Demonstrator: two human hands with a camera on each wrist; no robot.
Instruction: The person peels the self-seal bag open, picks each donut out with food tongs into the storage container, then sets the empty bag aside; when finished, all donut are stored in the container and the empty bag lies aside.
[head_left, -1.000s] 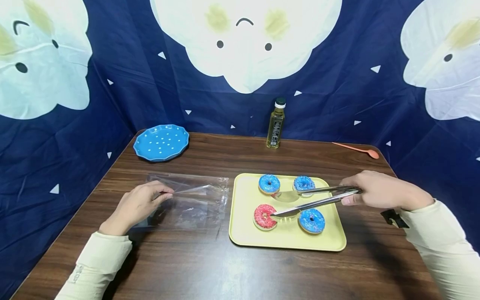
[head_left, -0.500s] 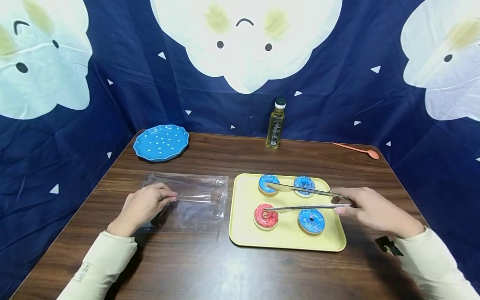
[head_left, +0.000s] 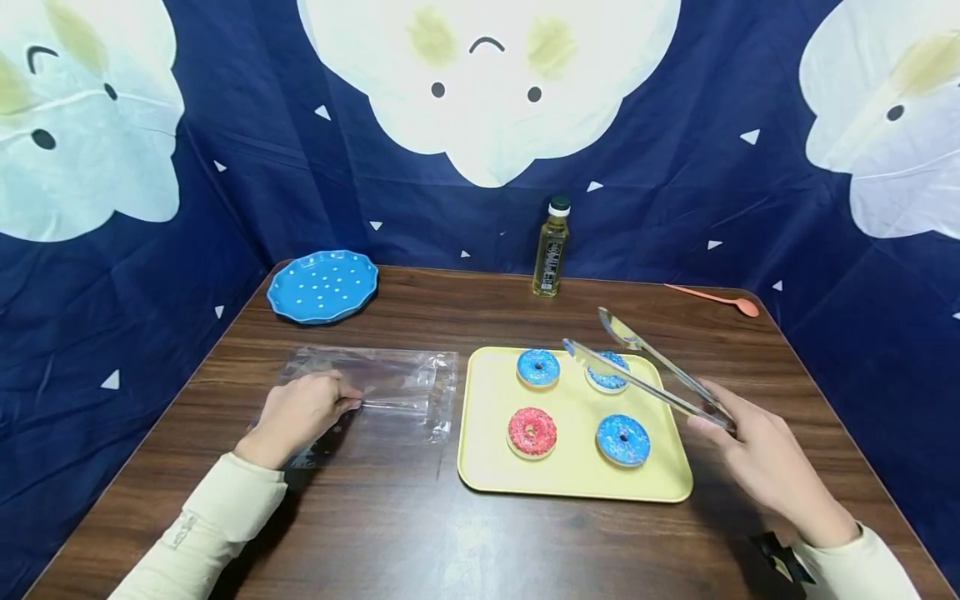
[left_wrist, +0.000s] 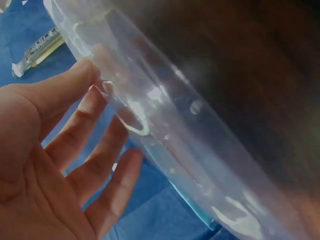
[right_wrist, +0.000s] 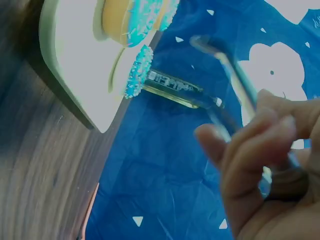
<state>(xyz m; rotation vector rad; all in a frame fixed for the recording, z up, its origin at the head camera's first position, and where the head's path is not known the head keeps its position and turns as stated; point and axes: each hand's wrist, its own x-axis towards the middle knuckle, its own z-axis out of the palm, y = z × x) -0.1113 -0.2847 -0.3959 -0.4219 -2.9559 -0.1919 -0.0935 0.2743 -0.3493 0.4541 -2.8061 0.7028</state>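
Observation:
My left hand (head_left: 303,417) pinches the edge of a clear plastic bag (head_left: 401,379) lying on the table; the left wrist view shows thumb and forefinger on the film (left_wrist: 150,100), the other fingers spread. In my right hand (head_left: 765,454) is a pair of metal tongs (head_left: 660,375), held by the rear part, arms apart and nothing between them. The tongs hang over the far right of a yellow tray (head_left: 573,483). On it lie a red donut (head_left: 532,432) at front left, a blue donut (head_left: 623,440) at front right, another blue donut (head_left: 537,367) and a blue sprinkled donut (head_left: 608,382) behind.
A blue dotted plate (head_left: 322,286) stands at the back left of the wooden table (head_left: 480,550). An oil bottle (head_left: 551,250) is upright at the back edge. An orange spoon (head_left: 720,300) lies at the back right. A dark blue cloth (head_left: 262,208) hangs behind.
The tongs have lifted away from around the red donut and swung back and right, out over the tray's far edge. My left hand has shifted slightly right along with the pinched bag edge.

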